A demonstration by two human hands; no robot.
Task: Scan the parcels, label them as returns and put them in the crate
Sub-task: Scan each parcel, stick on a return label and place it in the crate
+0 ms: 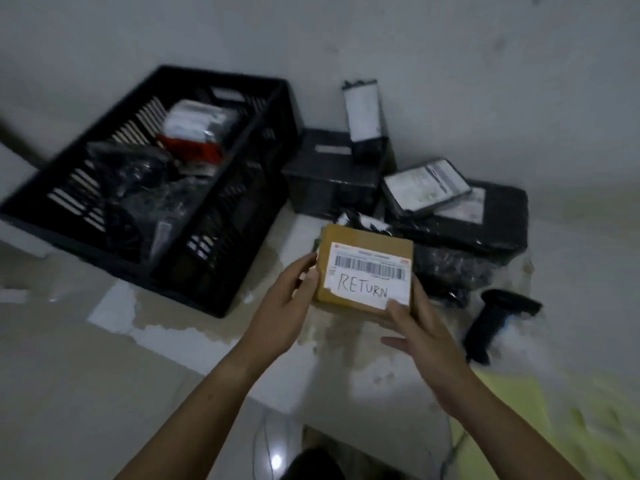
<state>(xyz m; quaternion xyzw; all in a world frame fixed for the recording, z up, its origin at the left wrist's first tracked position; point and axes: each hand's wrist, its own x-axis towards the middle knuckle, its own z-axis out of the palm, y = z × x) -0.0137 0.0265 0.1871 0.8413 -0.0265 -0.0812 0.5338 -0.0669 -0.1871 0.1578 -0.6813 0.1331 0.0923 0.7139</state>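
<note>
A yellow sheet [519,410] is lying at the near right edge of the worktop [346,368].

Both hands are grasping the brown cardboard parcel [360,237]:
- The left hand [280,313] is gripping the parcel's left edge, with the fingers curled onto its side.
- The right hand [426,334] is pinching the lower right corner, with the thumb pressing on the label [370,275].

The parcel is facing the camera, to the right of the crate [194,289] and in front of the parcel pile. It appears to be lifted clear of the worktop, though blur is making this uncertain.

The white label is carrying a printed barcode, with "RETURN" handwritten in black capitals below it. The small print and the red marks at its upper corners are too blurred to read.

A black handheld scanner [495,320] is lying on the worktop just right of the right hand.

Behind the parcel, a black bubble-wrapped parcel [446,268] is sitting beside a large black parcel [498,223]. A flat parcel with a white label [426,188] is resting tilted on the large one; its text is illegible. Farther back, a black box [329,174] is standing with an upright labelled parcel [363,116] behind it, near the wall [450,64].

The black slatted crate is holding black wrapped parcels [138,181] and a white-and-red package [197,126].
</note>
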